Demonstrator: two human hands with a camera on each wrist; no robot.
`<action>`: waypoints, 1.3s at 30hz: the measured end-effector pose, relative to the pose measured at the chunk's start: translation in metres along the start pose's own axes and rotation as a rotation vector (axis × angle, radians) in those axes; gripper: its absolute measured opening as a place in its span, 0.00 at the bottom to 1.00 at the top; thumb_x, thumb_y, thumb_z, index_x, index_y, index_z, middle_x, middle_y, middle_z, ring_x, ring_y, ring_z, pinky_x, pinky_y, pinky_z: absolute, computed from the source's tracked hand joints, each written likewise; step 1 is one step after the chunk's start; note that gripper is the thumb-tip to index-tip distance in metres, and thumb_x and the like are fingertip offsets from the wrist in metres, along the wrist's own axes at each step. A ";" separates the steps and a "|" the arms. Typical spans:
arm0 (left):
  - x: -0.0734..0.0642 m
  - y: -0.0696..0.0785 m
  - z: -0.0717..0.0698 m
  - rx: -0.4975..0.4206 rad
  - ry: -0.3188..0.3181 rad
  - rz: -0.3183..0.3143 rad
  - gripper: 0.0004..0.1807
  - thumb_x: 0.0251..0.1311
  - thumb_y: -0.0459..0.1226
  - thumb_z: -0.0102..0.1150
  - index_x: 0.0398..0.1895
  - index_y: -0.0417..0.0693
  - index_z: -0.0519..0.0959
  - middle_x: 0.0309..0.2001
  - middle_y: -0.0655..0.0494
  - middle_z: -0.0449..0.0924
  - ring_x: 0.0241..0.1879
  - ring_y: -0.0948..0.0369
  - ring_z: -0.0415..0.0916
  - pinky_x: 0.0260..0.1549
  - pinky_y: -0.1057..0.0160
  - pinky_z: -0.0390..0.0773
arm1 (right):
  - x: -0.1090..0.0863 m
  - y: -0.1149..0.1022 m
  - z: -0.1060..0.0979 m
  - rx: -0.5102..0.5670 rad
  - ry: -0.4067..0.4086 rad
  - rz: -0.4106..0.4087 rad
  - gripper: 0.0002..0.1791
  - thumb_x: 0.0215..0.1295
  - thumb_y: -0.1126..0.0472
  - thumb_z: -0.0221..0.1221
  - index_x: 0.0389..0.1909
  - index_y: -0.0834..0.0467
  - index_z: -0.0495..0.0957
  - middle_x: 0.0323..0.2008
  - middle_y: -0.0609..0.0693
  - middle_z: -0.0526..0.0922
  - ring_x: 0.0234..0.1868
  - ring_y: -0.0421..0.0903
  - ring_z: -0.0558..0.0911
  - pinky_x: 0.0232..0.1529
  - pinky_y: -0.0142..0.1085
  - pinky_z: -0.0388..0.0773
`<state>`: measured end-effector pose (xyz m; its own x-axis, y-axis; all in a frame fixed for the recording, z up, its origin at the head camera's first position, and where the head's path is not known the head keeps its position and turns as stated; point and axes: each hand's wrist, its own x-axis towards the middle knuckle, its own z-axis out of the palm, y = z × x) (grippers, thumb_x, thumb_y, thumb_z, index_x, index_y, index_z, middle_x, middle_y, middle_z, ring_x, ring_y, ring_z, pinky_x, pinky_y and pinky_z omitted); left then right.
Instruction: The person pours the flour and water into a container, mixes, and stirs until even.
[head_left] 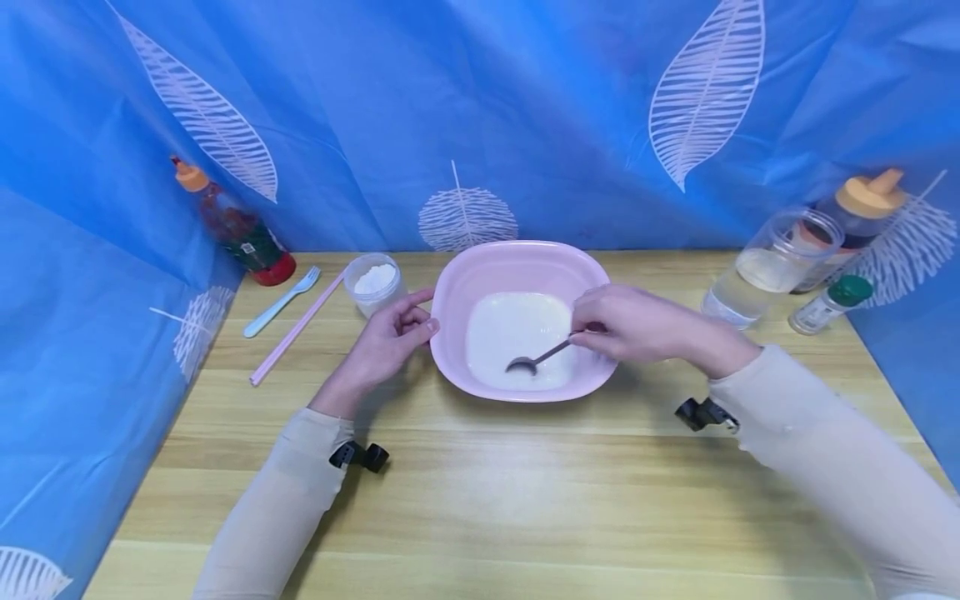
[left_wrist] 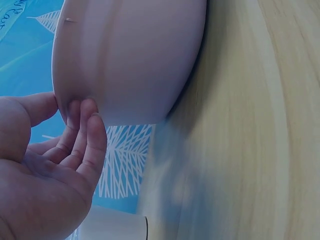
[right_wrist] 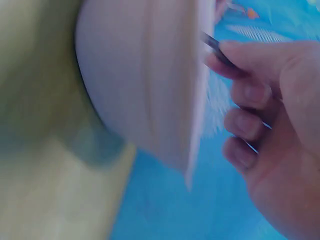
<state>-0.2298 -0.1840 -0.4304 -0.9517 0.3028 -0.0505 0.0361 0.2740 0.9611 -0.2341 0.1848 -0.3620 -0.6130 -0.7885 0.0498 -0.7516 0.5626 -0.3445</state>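
A pink bowl (head_left: 517, 268) stands on the table with white liquid (head_left: 510, 333) in its bottom. My left hand (head_left: 386, 340) holds the bowl's left side. In the left wrist view, the thumb of that hand (left_wrist: 55, 175) is at the rim and its fingertips lie against the outer wall. A dark metal spoon (head_left: 522, 365) dips into the liquid, and my right hand (head_left: 637, 323) pinches its handle over the right rim. The right wrist view shows thumb and forefinger on the handle, the other fingers curled; the bowl wall (right_wrist: 135, 65) hides the spoon's head there.
Left of the bowl are a jar of white powder (head_left: 375, 281), pink chopsticks (head_left: 300, 329), a light blue fork (head_left: 283, 302) and a red sauce bottle (head_left: 258, 246). At right stand a clear container of liquid (head_left: 738, 292), an orange-capped bottle (head_left: 870, 197) and a green-capped shaker (head_left: 821, 312). Blue cloth hangs behind.
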 end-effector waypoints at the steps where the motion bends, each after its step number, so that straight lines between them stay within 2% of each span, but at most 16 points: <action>1: 0.000 0.000 0.001 -0.005 0.002 0.003 0.32 0.77 0.30 0.60 0.81 0.35 0.65 0.48 0.38 0.84 0.40 0.66 0.83 0.47 0.63 0.88 | 0.006 -0.002 0.005 -0.008 0.014 0.003 0.07 0.72 0.63 0.68 0.32 0.52 0.87 0.28 0.41 0.80 0.33 0.39 0.74 0.40 0.38 0.77; 4: 0.000 -0.001 0.003 -0.033 0.003 0.009 0.32 0.77 0.30 0.59 0.81 0.34 0.65 0.47 0.41 0.85 0.40 0.66 0.83 0.47 0.65 0.87 | 0.024 -0.009 0.018 -0.050 0.063 0.051 0.06 0.73 0.61 0.68 0.34 0.55 0.89 0.29 0.43 0.82 0.33 0.41 0.76 0.40 0.40 0.77; 8: 0.000 -0.002 0.006 -0.064 0.011 0.009 0.33 0.76 0.29 0.59 0.81 0.33 0.64 0.46 0.43 0.85 0.40 0.67 0.83 0.49 0.65 0.87 | 0.040 -0.009 0.023 -0.106 0.127 0.165 0.06 0.72 0.62 0.68 0.35 0.57 0.89 0.31 0.48 0.87 0.32 0.45 0.80 0.40 0.44 0.81; 11: -0.001 -0.002 0.008 -0.067 0.025 0.000 0.33 0.76 0.29 0.59 0.81 0.35 0.64 0.47 0.41 0.85 0.40 0.66 0.84 0.50 0.63 0.88 | 0.042 -0.003 0.018 -0.151 0.153 0.252 0.06 0.73 0.63 0.66 0.34 0.59 0.88 0.31 0.51 0.88 0.32 0.50 0.81 0.42 0.48 0.81; 14: -0.002 -0.001 0.008 -0.053 0.035 -0.011 0.32 0.76 0.30 0.60 0.81 0.36 0.65 0.48 0.39 0.86 0.41 0.65 0.84 0.52 0.60 0.89 | 0.034 0.005 0.009 -0.201 0.145 0.314 0.08 0.73 0.64 0.64 0.31 0.58 0.86 0.29 0.51 0.86 0.32 0.53 0.81 0.44 0.52 0.80; 16: -0.002 -0.001 0.008 -0.044 0.042 -0.019 0.32 0.77 0.31 0.60 0.81 0.38 0.65 0.49 0.39 0.86 0.40 0.65 0.84 0.51 0.59 0.89 | 0.024 0.010 0.001 -0.219 0.127 0.320 0.09 0.72 0.64 0.63 0.29 0.57 0.85 0.27 0.50 0.85 0.32 0.53 0.80 0.45 0.53 0.79; 18: -0.004 0.000 0.008 -0.037 0.046 -0.021 0.32 0.77 0.32 0.59 0.81 0.39 0.66 0.49 0.38 0.86 0.40 0.65 0.84 0.51 0.59 0.89 | 0.014 0.012 -0.008 -0.219 0.102 0.288 0.10 0.71 0.66 0.64 0.27 0.56 0.84 0.26 0.49 0.83 0.30 0.52 0.80 0.43 0.53 0.79; 23: -0.007 0.000 0.006 -0.038 0.050 -0.020 0.32 0.78 0.32 0.59 0.81 0.38 0.65 0.49 0.38 0.85 0.40 0.65 0.84 0.48 0.63 0.88 | -0.006 0.007 -0.022 -0.123 0.023 0.136 0.09 0.68 0.67 0.67 0.28 0.53 0.84 0.26 0.45 0.81 0.30 0.43 0.76 0.36 0.43 0.77; 27: -0.008 0.000 0.006 -0.054 0.047 -0.026 0.32 0.78 0.32 0.59 0.81 0.38 0.65 0.48 0.41 0.84 0.41 0.65 0.84 0.49 0.64 0.88 | -0.001 -0.003 -0.011 -0.011 -0.026 0.049 0.09 0.70 0.65 0.69 0.29 0.52 0.85 0.26 0.41 0.78 0.31 0.38 0.74 0.37 0.36 0.76; 30: -0.008 -0.001 0.008 -0.064 0.043 -0.030 0.32 0.77 0.31 0.59 0.81 0.37 0.65 0.47 0.43 0.84 0.41 0.66 0.84 0.50 0.64 0.88 | 0.013 -0.010 0.006 0.016 -0.009 0.015 0.08 0.72 0.63 0.69 0.30 0.52 0.86 0.25 0.40 0.77 0.30 0.37 0.72 0.36 0.34 0.73; 33: -0.008 -0.001 0.009 -0.068 0.039 -0.025 0.32 0.77 0.31 0.59 0.81 0.35 0.64 0.47 0.43 0.85 0.41 0.67 0.84 0.50 0.65 0.87 | 0.030 -0.016 0.020 0.000 0.039 0.049 0.07 0.73 0.61 0.68 0.32 0.54 0.87 0.26 0.43 0.80 0.30 0.39 0.73 0.35 0.35 0.73; 36: -0.007 -0.002 0.009 -0.069 0.038 -0.017 0.32 0.77 0.30 0.58 0.81 0.34 0.64 0.46 0.43 0.86 0.40 0.67 0.84 0.50 0.66 0.87 | 0.043 -0.019 0.024 -0.030 0.090 0.155 0.06 0.73 0.60 0.68 0.35 0.57 0.89 0.29 0.46 0.86 0.30 0.41 0.77 0.37 0.37 0.78; 39: -0.005 -0.001 0.008 -0.069 0.040 -0.019 0.32 0.77 0.30 0.58 0.81 0.35 0.64 0.46 0.43 0.86 0.40 0.67 0.84 0.50 0.64 0.88 | 0.048 -0.013 0.019 -0.074 0.125 0.261 0.06 0.73 0.61 0.68 0.35 0.57 0.89 0.30 0.48 0.88 0.30 0.44 0.79 0.36 0.41 0.80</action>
<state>-0.2222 -0.1783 -0.4338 -0.9635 0.2610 -0.0594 -0.0018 0.2156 0.9765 -0.2490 0.1348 -0.3733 -0.8095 -0.5809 0.0849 -0.5776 0.7623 -0.2921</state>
